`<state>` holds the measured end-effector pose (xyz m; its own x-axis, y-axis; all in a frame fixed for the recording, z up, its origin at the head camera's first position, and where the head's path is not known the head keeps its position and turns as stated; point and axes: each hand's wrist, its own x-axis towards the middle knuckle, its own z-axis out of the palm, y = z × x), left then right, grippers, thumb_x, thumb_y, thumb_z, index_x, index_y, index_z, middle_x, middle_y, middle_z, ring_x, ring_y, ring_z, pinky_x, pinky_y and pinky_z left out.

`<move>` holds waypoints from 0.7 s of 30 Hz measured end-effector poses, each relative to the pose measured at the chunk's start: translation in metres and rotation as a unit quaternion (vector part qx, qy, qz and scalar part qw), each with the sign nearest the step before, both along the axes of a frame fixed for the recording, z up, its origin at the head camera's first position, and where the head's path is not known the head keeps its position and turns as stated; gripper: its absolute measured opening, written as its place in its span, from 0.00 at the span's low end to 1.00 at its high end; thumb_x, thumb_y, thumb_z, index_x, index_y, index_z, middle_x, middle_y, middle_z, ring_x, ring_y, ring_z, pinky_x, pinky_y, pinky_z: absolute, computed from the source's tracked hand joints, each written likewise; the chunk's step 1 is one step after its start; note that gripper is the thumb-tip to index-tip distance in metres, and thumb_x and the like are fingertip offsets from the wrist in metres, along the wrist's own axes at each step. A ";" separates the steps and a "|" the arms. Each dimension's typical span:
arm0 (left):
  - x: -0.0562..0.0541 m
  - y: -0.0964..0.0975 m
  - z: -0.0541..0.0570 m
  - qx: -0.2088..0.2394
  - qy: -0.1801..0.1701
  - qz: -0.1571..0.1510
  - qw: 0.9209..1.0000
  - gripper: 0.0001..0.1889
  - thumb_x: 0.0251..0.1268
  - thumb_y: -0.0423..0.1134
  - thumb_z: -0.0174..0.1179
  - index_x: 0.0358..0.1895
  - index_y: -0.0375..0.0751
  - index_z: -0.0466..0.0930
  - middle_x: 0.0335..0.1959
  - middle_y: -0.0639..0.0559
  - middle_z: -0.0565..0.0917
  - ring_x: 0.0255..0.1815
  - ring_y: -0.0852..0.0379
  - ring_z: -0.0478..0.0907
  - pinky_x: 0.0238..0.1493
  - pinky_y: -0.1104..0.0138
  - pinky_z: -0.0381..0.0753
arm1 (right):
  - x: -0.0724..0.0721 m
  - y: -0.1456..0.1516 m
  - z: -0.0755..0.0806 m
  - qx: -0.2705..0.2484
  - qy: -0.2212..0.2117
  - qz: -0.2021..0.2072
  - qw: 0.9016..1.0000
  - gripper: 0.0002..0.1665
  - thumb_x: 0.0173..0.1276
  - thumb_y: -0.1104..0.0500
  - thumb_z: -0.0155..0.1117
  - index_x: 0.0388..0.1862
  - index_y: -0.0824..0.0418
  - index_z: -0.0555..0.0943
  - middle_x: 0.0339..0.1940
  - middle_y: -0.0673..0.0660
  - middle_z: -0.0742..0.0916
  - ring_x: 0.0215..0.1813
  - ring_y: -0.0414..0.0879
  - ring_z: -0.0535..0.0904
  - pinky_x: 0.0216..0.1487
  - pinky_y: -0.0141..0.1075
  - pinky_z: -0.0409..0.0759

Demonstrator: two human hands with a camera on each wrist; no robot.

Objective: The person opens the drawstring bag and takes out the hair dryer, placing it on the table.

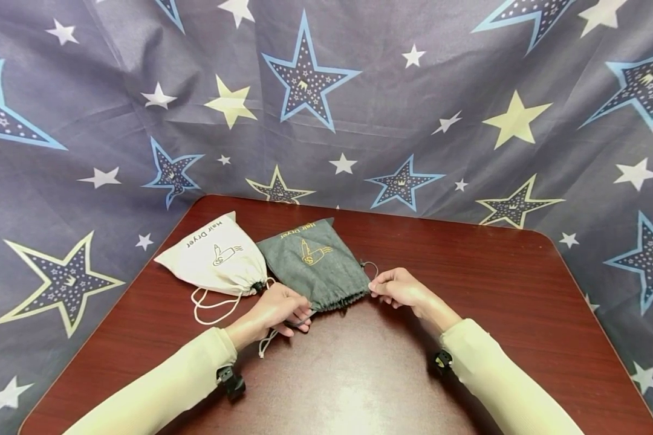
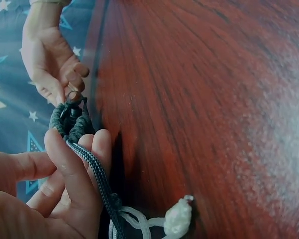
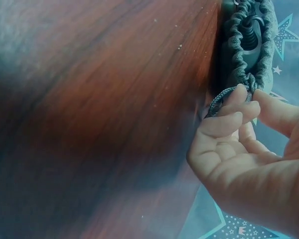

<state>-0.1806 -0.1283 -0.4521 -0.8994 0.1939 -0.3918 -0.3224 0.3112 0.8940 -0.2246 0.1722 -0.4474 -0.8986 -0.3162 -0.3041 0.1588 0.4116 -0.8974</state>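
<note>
A dark grey drawstring bag (image 1: 318, 266), printed with a hair dryer and lettering, lies flat with its gathered mouth toward me. My left hand (image 1: 279, 305) pinches the left end of that mouth, and a dark braided drawstring (image 2: 102, 177) trails past its fingers. At the opposite end, my right hand (image 1: 402, 289) pinches the edge between thumb and forefinger, where a cord loop (image 3: 220, 99) comes out. The mouth gapes partway in the right wrist view, showing a black ribbed part (image 3: 249, 37) inside. The rest of the contents is hidden by the fabric.
A cream drawstring bag (image 1: 217, 257) marked Hair Dryer lies left of the grey one, close against it. Its pale cords (image 1: 212, 323) spread over the reddish-brown table (image 1: 479, 290), one knotted end near my left hand. A star-patterned cloth (image 1: 359, 121) hangs behind the table.
</note>
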 end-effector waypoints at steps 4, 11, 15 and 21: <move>0.003 0.003 -0.001 -0.038 0.052 0.003 0.998 0.09 0.67 0.36 0.70 0.32 0.33 0.86 0.23 0.43 0.87 0.25 0.50 0.89 0.17 0.66 0.81 | 0.001 0.000 0.002 0.002 0.004 0.005 1.000 0.10 0.75 0.61 0.67 0.44 0.69 0.85 0.35 0.60 0.87 0.26 0.45 0.72 0.26 0.33 0.70; 0.006 0.011 -0.005 -0.193 0.207 -0.034 0.958 0.23 0.53 0.48 0.82 0.33 0.44 0.74 0.18 0.54 0.81 0.16 0.57 0.81 0.20 0.61 0.80 | 0.003 -0.005 0.003 0.023 0.021 0.020 0.999 0.20 0.67 0.59 0.75 0.50 0.68 0.77 0.27 0.55 0.82 0.25 0.45 0.71 0.25 0.35 0.69; 0.003 0.020 -0.007 -0.304 0.289 -0.062 0.906 0.28 0.46 0.58 0.84 0.34 0.48 0.73 0.20 0.57 0.77 0.21 0.57 0.76 0.25 0.59 0.74 | 0.005 -0.014 0.001 0.033 0.028 0.014 0.999 0.19 0.66 0.61 0.76 0.45 0.66 0.76 0.26 0.52 0.78 0.22 0.42 0.69 0.23 0.34 0.66; 0.000 0.031 -0.008 -0.361 0.332 -0.084 0.867 0.31 0.43 0.61 0.84 0.33 0.48 0.73 0.23 0.55 0.77 0.26 0.50 0.81 0.23 0.55 0.76 | 0.006 -0.022 0.001 0.064 0.053 0.005 0.997 0.14 0.68 0.60 0.75 0.38 0.63 0.76 0.24 0.51 0.78 0.22 0.43 0.73 0.29 0.33 0.66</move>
<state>-0.1809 -0.0971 -0.4598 -0.9560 0.2637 0.1287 0.2934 0.8603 0.4168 -0.2181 0.1506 -0.4467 -0.9247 -0.2908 -0.2455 0.0603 0.5248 -0.8491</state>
